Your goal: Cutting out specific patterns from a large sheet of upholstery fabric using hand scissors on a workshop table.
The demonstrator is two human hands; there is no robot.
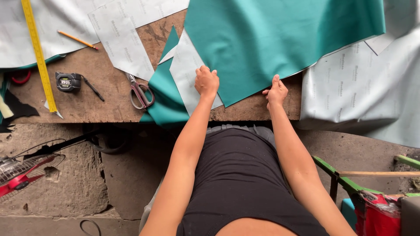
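**Both hands on the teal fabric at the bench edge**

Where the teal fabric (280, 35) spread across the upper middle of the frame, its lower corner came to a point just above the near edge of the bench (109, 109), and both hands sat on it. The left hand (206, 81) lay knuckles-up at the fabric's left edge, fingers curled under, and it seemed to pinch that edge together with the grey backing sheet (186, 70) beneath; how firmly its grip closed could not be told. The right hand (277, 91) rested at the lower right edge, fingers bent and the thumb raised, pressing or lightly pinching the cloth there.

By its look the fabric was light, soft and limp, draping and folding freely, so it would likely slide on the paper under it; the edges and the corner seemed the surest places to hold it.

Left of centre lay scissors (140, 92) with reddish handles, then a black tape measure (68, 81) with a dark pen beside it. A yellow ruler (39, 54) ran down the upper left, with a pencil (77, 39) near it. More grey sheet (363, 91) hung over the bench at the right. A red fan (19, 172) stood on the floor at the lower left.
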